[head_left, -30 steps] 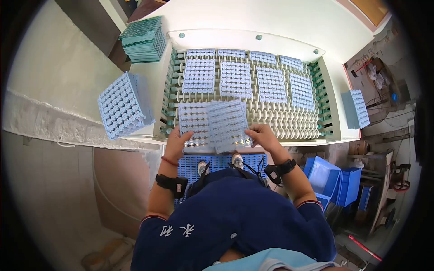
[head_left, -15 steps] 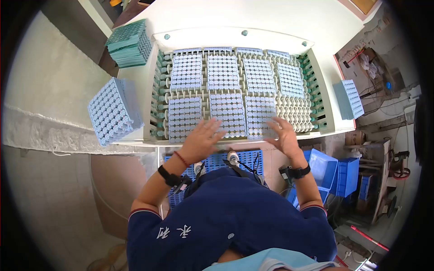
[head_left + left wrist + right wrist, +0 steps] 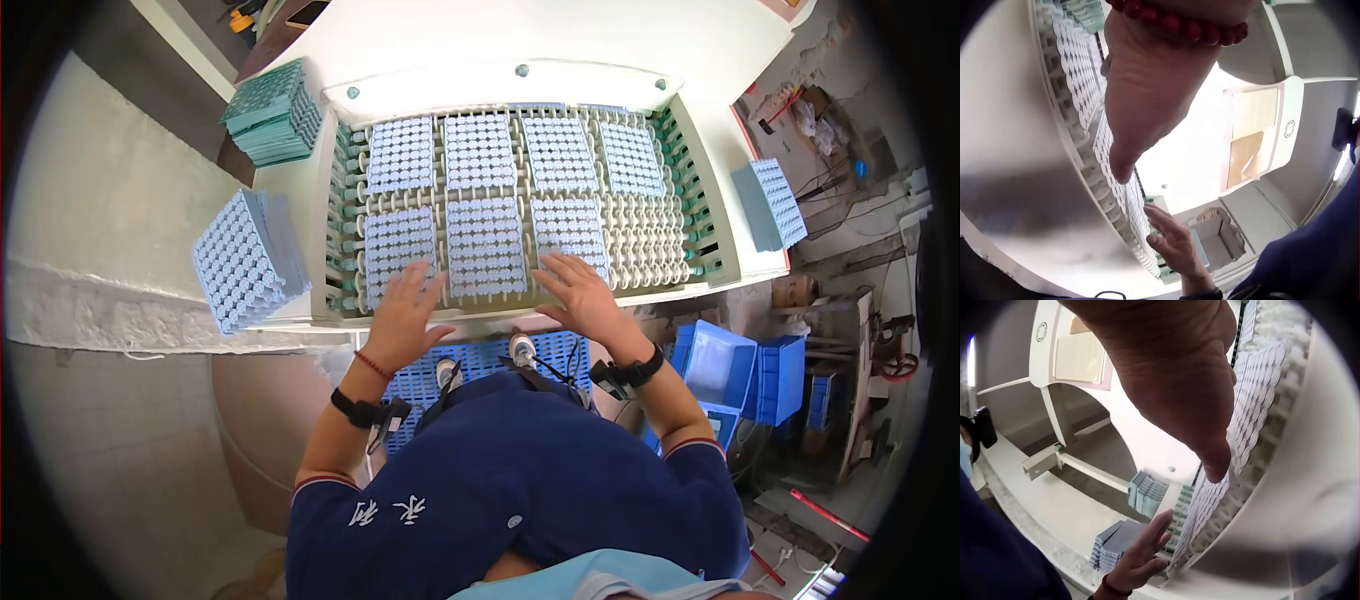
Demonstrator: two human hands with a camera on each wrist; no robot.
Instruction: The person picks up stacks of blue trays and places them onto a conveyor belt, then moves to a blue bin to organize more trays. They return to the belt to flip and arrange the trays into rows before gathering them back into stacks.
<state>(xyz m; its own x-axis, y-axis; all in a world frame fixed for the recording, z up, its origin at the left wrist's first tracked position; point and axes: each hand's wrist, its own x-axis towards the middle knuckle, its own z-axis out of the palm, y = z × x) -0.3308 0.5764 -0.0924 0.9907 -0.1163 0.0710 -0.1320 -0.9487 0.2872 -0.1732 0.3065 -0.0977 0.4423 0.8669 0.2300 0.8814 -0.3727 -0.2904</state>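
Flat light-blue panels made up of many round pieces lie in two rows on white rollers. My left hand [image 3: 402, 318], palm down with fingers extended, overlaps the near edge of the front-left panel [image 3: 398, 232]. Fingers spread, my right hand [image 3: 592, 308] is over the near part of the third front panel [image 3: 570, 222]. Between them lies the middle front panel [image 3: 485, 245]. Neither hand grips anything. Both wrist views show the hands close over the near edge of the rollers, with the panels beyond the fingers.
White wheeled rollers [image 3: 650, 245] show at the front right. A stack of light-blue panels [image 3: 235, 262] leans on the left ledge, with green panels [image 3: 270, 115] behind it. Another light-blue stack [image 3: 775, 205] stands on the right ledge. Blue crates [image 3: 715, 365] sit at lower right.
A second ago both hands held overlapping panels; these were laid on the rollers and released. The hands have since shifted left, and the panels have travelled slightly toward the back.
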